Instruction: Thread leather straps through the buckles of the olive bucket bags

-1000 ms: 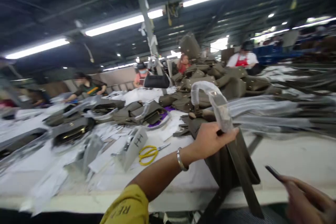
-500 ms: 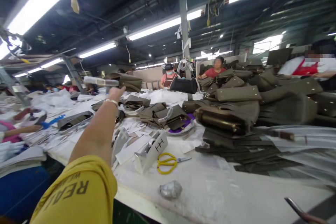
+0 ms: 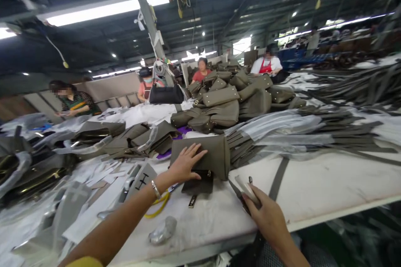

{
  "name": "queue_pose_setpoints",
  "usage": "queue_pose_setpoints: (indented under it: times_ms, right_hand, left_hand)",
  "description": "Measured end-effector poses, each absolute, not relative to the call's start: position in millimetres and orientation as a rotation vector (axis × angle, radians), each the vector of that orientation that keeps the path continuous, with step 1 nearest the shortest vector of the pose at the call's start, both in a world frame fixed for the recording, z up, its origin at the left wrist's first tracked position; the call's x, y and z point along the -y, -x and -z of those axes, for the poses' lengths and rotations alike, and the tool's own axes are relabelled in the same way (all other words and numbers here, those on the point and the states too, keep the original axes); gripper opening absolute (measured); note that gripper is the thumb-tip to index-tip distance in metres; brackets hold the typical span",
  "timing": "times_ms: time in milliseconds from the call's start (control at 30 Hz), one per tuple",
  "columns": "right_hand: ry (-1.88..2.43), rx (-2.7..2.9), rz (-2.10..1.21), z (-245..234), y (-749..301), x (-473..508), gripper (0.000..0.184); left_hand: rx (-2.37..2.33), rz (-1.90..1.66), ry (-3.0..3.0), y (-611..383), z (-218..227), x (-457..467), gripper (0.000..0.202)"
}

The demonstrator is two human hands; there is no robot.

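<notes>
An olive-brown handbag [image 3: 217, 152] lies on the white table in front of me. My left hand [image 3: 187, 163] rests on it, fingers spread and palm down. Below the bag a dark flap [image 3: 197, 185] hangs toward me, with a small gold-edged metal fitting [image 3: 192, 201] at its lower end. My right hand [image 3: 267, 210] is closed around a dark strap [image 3: 236, 190] with a pale, plastic-like strip along it, close to the bag's right corner. A small metal end shows above those fingers; its kind is unclear. Yellow-handled scissors [image 3: 159, 208] are partly hidden behind my left forearm.
A foil-like silver lump [image 3: 163, 230] sits near the table edge. Left stand tape dispensers [image 3: 142, 181] and more bags [image 3: 125, 144]. Bags are piled [image 3: 225, 98] behind, with plastic-wrapped straps [image 3: 282, 127] to the right. Several people work across the table.
My left hand has come back from its far-left reach and now lies on a handbag in front of me. My right hand has come further into view. The view has turned right.
</notes>
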State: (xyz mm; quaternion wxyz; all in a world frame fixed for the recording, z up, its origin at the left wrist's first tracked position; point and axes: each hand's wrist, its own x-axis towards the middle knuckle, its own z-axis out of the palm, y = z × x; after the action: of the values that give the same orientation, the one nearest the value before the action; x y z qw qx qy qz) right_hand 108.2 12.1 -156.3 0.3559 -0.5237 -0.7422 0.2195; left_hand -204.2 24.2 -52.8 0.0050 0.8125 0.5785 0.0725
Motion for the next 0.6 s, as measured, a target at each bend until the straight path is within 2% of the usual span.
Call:
queue_pose_setpoints:
  times_ms: [67, 200, 367, 500, 600]
  right_hand:
    - [1.387, 1.919, -0.533, 159, -117, -12, 0.038]
    - [1.351, 1.968, -0.485, 154, -133, -24, 0.036]
    - [1.249, 2.028, -0.316, 149, -143, -47, 0.038]
    - [1.197, 1.953, -0.165, 143, -145, -47, 0.041]
    - [1.086, 1.932, -0.377, 135, -138, -34, 0.049]
  left_hand:
    - [-1.919, -0.181, -2.512, 203, 59, -32, 0.096]
    - [-2.098, -0.453, -2.202, 207, 51, -48, 0.051]
    - [-2.279, -0.888, -1.918, 214, -8, -80, 0.016]
    - [-2.212, -1.374, -1.569, 217, -57, -91, 0.014]
    - [-1.992, -1.670, -1.230, 206, -71, -80, 0.013]
